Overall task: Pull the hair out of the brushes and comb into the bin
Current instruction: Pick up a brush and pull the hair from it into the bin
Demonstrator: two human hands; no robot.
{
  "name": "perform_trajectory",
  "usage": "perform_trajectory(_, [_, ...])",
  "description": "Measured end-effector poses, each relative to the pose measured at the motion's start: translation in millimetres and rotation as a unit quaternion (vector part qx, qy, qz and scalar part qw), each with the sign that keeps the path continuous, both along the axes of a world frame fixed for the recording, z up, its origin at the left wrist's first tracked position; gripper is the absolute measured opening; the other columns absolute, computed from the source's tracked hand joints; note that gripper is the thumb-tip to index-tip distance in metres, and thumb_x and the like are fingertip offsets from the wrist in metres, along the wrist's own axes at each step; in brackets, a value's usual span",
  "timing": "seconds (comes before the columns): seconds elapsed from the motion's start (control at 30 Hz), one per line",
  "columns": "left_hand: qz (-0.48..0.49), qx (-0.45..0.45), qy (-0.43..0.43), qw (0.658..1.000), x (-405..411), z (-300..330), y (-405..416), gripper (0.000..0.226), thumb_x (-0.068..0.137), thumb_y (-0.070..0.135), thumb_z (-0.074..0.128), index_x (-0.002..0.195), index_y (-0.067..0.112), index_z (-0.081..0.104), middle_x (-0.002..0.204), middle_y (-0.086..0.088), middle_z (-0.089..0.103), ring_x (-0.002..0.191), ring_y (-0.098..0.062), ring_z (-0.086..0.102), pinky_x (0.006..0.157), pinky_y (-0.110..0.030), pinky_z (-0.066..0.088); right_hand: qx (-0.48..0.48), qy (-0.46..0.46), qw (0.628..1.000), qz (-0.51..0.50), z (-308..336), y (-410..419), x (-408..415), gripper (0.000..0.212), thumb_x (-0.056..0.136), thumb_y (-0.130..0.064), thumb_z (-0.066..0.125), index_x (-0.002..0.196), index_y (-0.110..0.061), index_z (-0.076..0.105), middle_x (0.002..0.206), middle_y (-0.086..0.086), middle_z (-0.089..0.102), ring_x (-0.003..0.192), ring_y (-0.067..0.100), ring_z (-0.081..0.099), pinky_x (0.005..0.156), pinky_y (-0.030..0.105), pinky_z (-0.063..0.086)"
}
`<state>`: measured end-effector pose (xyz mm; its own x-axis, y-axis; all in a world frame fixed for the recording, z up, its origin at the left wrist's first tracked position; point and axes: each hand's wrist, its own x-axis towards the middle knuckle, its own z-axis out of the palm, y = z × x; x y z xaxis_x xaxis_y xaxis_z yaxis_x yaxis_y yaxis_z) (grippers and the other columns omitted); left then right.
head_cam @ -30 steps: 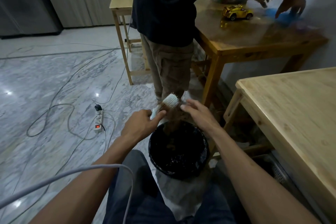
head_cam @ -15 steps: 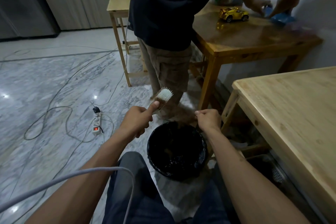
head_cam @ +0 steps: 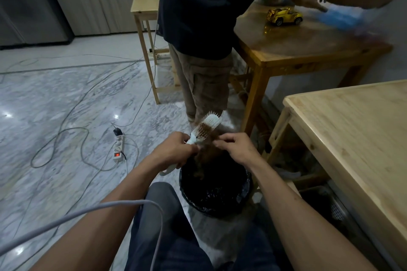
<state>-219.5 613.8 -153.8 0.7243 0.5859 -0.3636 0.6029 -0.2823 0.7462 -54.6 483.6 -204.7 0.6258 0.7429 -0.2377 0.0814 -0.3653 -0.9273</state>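
Observation:
My left hand [head_cam: 174,152] grips the handle of a white hairbrush [head_cam: 209,125], which points up and away over the far rim of the bin. Brown hair [head_cam: 208,142] is matted in its bristles and hangs in a clump down toward the bin. My right hand [head_cam: 236,149] pinches that hair right beside the brush head. The bin [head_cam: 243,193] is round, lined with a black bag, and stands on the floor between my knees, with some brown hair inside.
Another person [head_cam: 204,28] stands just beyond the bin, wiping a brown table [head_cam: 308,44] that holds a yellow toy car [head_cam: 284,15]. A light wooden table [head_cam: 361,138] is at my right. A power strip [head_cam: 117,147] and cables lie on the marble floor at left.
My right hand has come back from over the bin to the brush head and taken hold of the hair. The brush now sits closer to the bin, its bristles turned toward me.

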Motion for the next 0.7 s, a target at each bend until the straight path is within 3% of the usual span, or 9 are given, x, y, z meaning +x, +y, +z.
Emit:
perform_trajectory(0.2, [0.009,-0.042,0.012,0.999,2,4,-2,0.011,0.088,0.009,0.069,0.082,0.005,0.061,0.066,-0.018,0.049,0.043,-0.021,0.041,0.041,-0.025,0.032,-0.149,-0.129,0.965,-0.172,-20,2,6,0.012,0.092,-0.031,0.074,0.098,-0.027,0.083,0.121,0.004,0.074,0.12,0.027,0.063,0.106,0.042,0.05])
perform_trajectory(0.43, [0.021,-0.041,0.027,0.999,-3,21,-2,0.02,0.084,0.007,0.07,0.068,0.005,0.058,0.055,-0.013,0.048,0.04,-0.02,0.038,0.043,-0.024,0.028,-0.247,-0.22,0.912,-0.242,-16,4,8,0.017,0.096,-0.031,0.068,0.103,-0.028,0.083,0.116,0.003,0.077,0.114,0.028,0.066,0.106,0.041,0.047])
perform_trajectory(0.53, [0.016,-0.038,0.038,0.998,-8,29,2,0.022,0.086,0.007,0.071,0.068,0.005,0.059,0.052,-0.008,0.048,0.038,-0.019,0.038,0.043,-0.024,0.029,-0.25,-0.212,0.921,-0.211,-16,-2,12,0.017,0.097,-0.028,0.068,0.104,-0.027,0.083,0.117,0.003,0.077,0.114,0.028,0.067,0.104,0.041,0.05])
perform_trajectory(0.6, [0.031,-0.024,0.031,0.999,-5,26,0,0.018,0.086,0.008,0.07,0.073,0.004,0.059,0.054,-0.009,0.049,0.038,-0.02,0.039,0.043,-0.025,0.03,-0.209,-0.175,0.947,-0.169,-12,3,14,0.021,0.096,-0.015,0.066,0.106,-0.025,0.081,0.123,0.004,0.074,0.116,0.027,0.065,0.105,0.041,0.051])
perform_trajectory(0.7, [0.053,-0.02,0.013,0.998,-7,19,5,0.016,0.085,0.008,0.068,0.074,0.001,0.059,0.054,-0.008,0.047,0.036,-0.018,0.039,0.043,-0.024,0.03,-0.082,-0.057,0.994,-0.047,0,19,2,0.05,0.084,0.002,0.058,0.129,-0.018,0.07,0.126,0.002,0.064,0.109,0.018,0.063,0.096,0.03,0.051])
